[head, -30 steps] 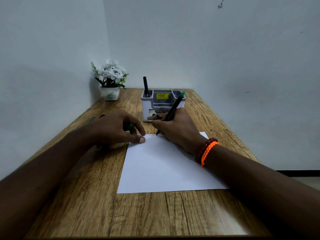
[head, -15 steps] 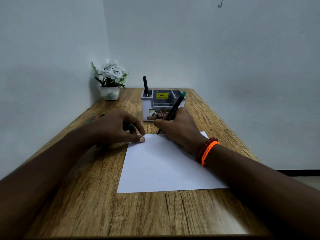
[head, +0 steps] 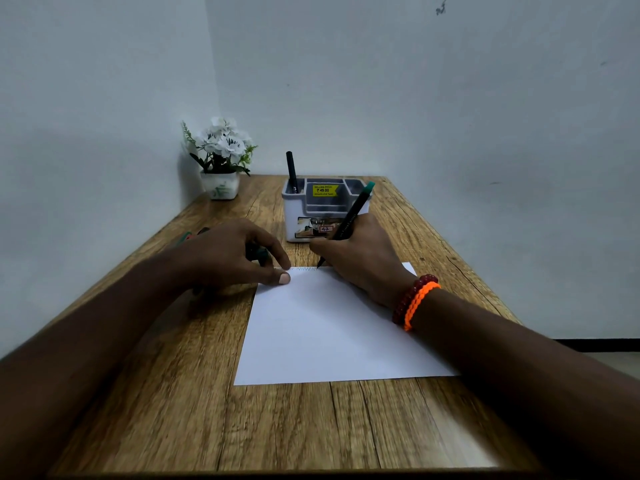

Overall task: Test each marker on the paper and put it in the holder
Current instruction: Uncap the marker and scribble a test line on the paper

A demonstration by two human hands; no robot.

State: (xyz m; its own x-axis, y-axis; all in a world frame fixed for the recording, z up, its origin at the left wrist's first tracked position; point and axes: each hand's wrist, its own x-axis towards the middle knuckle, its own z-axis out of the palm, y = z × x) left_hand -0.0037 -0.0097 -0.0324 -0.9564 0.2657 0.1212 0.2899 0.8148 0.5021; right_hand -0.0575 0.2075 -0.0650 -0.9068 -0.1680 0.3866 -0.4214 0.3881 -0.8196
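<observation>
**One marker stored, one under test, more waiting**

One marker point(head: 291, 172) stands in the holder's point(head: 325, 216) far-left slot. The right hand point(head: 360, 258) grips a green-capped marker point(head: 348, 220), tip on the paper's point(head: 329, 327) far edge beside a zigzag. The left hand point(head: 232, 258) pins that corner and seems to hold a cap; untested markers point(head: 192, 234) lie behind it. A flowerpot point(head: 221, 187) sits far left on the counter point(head: 173, 410), nothing blocking the holder.
</observation>
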